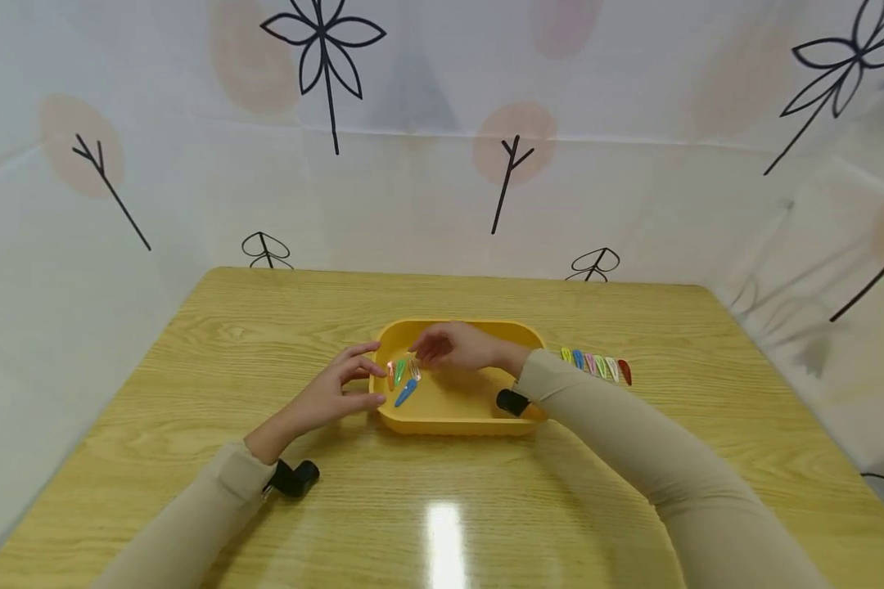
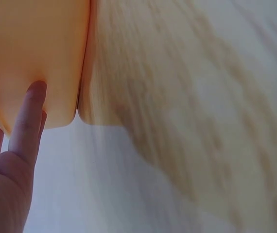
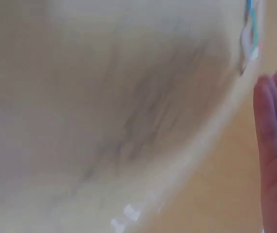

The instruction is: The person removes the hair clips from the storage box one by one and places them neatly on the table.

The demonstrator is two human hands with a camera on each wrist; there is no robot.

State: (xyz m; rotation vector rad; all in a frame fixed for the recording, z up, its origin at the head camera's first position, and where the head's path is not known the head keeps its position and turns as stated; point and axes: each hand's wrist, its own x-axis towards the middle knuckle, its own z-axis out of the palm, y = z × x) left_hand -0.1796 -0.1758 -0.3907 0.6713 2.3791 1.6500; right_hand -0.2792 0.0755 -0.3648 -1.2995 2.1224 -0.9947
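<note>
Inside a yellow tray [image 1: 457,427], near its left end, lie small snap hair clips: an orange hair clip [image 1: 390,375], a green hair clip [image 1: 400,371], a pale pinkish hair clip [image 1: 415,370] and a blue hair clip [image 1: 406,393]. My left hand [image 1: 333,393] is at the tray's left wall, fingers spread over the rim; in the left wrist view a finger [image 2: 29,116] overlaps the wall. Over the tray reaches my right hand [image 1: 460,347], its fingers slightly bent beside the pinkish clip. The right wrist view shows these fingers [image 3: 269,116] close to the clips, gripping none.
To the right of the tray, a row of several hair clips lies on the wooden table [image 1: 486,491], from a yellow clip [image 1: 566,354] to a red clip [image 1: 625,372]. Behind the table hangs a white patterned cloth [image 1: 412,188]. Black wrist cameras sit at both cuffs.
</note>
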